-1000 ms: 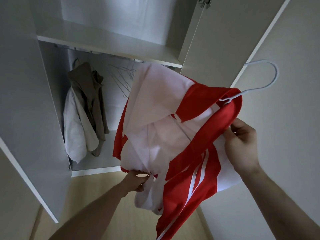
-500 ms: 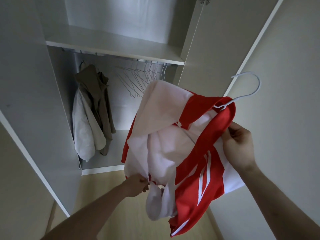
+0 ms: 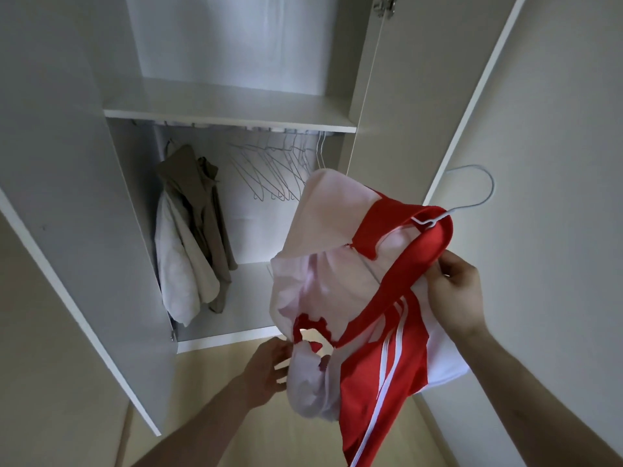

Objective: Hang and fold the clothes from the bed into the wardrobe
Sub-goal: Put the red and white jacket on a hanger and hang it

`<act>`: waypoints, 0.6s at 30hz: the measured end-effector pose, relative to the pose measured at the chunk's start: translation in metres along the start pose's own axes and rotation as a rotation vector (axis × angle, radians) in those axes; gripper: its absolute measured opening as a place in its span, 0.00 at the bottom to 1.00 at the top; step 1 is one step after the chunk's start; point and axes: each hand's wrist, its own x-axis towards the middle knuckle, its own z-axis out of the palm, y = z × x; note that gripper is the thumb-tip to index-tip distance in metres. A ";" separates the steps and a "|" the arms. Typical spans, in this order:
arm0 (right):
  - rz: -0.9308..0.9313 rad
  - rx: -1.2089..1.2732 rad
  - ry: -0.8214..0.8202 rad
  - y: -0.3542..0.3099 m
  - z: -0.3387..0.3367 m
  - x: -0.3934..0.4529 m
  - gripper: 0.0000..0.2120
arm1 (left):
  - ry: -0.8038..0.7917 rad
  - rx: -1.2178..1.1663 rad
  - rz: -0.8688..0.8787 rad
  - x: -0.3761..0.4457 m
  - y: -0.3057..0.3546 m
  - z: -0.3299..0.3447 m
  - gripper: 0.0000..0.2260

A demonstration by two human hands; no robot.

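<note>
**Jacket half-seated on its hanger, with a crowded rail ahead**

The red and white jacket (image 3: 340, 281) hangs in the air in front of the open wardrobe (image 3: 229, 112), draped unevenly over a white hanger (image 3: 472, 197) whose hook pokes out to the upper right. The right hand (image 3: 455, 294) pinches the red collar band, fingers curled round the cloth near the hanger's neck. The left hand (image 3: 266, 372) holds the bunched white cloth at the jacket's lower edge; its fingertips are hidden in the folds, so how firm that hold is cannot be told.

The likely failure is the jacket sliding off: only one shoulder seems seated, and a tug from below could pull the collar past the wire. The loose sleeve may also snag as the garment goes in.

Room is tight. The shelf edge (image 3: 236, 121) sits just above the rail, so the hook probably needs to come in low and then rise. Empty hangers (image 3: 279, 173) crowd the rail's right side, and the hung coats (image 3: 192, 230) fill the left; the gap between them looks the best target. The open right door (image 3: 421, 96) stands near the hook.
</note>
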 end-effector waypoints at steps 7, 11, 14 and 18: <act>0.049 0.060 0.084 0.004 -0.039 -0.025 0.15 | -0.054 0.041 0.239 0.004 0.008 0.025 0.08; 0.082 0.052 0.150 0.007 -0.062 -0.046 0.14 | -0.058 0.003 0.069 0.014 -0.008 0.029 0.10; 0.111 0.022 0.200 0.013 -0.078 -0.064 0.11 | -0.069 0.143 -0.065 0.019 -0.022 0.030 0.08; 0.153 0.000 0.265 0.017 -0.098 -0.091 0.08 | 0.135 0.583 -0.039 0.023 -0.033 0.049 0.07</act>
